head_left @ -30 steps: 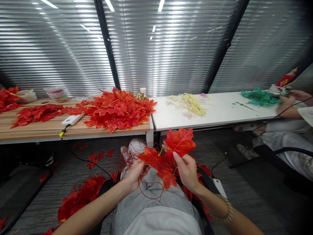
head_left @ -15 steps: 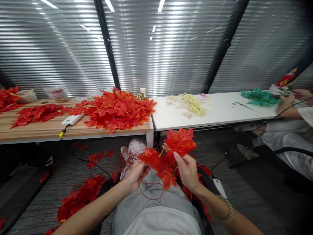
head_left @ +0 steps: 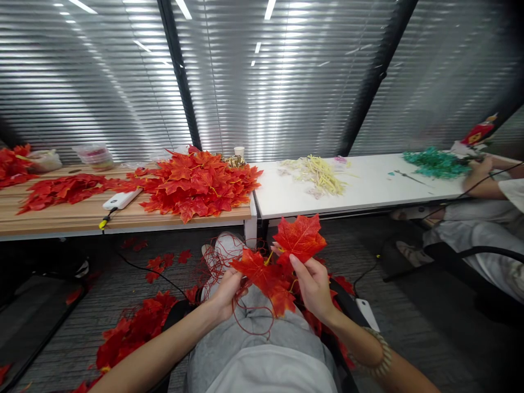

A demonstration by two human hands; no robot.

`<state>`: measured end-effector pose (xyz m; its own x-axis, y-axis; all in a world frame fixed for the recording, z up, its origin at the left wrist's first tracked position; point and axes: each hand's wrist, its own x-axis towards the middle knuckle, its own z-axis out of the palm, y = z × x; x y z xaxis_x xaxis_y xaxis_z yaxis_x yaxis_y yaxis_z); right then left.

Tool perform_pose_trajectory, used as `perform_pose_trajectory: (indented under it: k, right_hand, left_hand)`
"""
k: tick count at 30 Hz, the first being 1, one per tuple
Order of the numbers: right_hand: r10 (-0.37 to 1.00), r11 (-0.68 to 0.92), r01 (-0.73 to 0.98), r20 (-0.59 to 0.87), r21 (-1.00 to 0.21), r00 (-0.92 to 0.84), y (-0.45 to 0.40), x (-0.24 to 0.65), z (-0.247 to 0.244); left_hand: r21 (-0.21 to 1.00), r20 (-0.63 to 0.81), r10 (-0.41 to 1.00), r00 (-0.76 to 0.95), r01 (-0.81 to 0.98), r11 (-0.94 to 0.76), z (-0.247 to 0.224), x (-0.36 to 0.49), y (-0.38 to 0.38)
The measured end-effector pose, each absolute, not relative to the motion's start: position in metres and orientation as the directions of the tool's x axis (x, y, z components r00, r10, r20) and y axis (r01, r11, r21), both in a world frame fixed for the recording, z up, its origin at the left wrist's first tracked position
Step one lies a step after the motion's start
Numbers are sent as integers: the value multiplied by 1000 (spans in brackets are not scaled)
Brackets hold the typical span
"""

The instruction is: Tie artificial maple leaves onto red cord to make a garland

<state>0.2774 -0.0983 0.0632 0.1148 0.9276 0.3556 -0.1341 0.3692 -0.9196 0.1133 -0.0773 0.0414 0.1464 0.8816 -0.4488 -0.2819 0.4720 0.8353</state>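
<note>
Over my lap, my right hand pinches a red maple leaf with a yellow stem. My left hand is closed on the left edge of another red leaf, lower and to the left of the first. Thin red string loops below my left hand and tangles beyond it, over my foot. More red leaves hang under and between my hands, partly hidden by my right hand.
A heap of red leaves lies on the wooden table, near a white power bank. Yellow strips lie on the white table. At far right, a person's hands are beside green foliage.
The leaf in my right hand has shifted very slightly left. My left hand has barely moved. At far right, the other person's hands have moved closer together.
</note>
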Motion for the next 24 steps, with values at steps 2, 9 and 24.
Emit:
perform_pose_trajectory:
  k: [2,9,24]
  right_hand:
    - [928,369,-156,356,-916,109,-99,278,63]
    - [927,372,-157,359,-915,105,-99,279,62]
    - [927,374,-183,363,-909,93,-99,278,64]
  left_hand:
    - [832,-459,878,131,-283,477,41,113,-77]
    - [831,-461,877,136,-282,480,44,113,-79]
    - [809,-487,862,144,-297,507,50,115,-79]
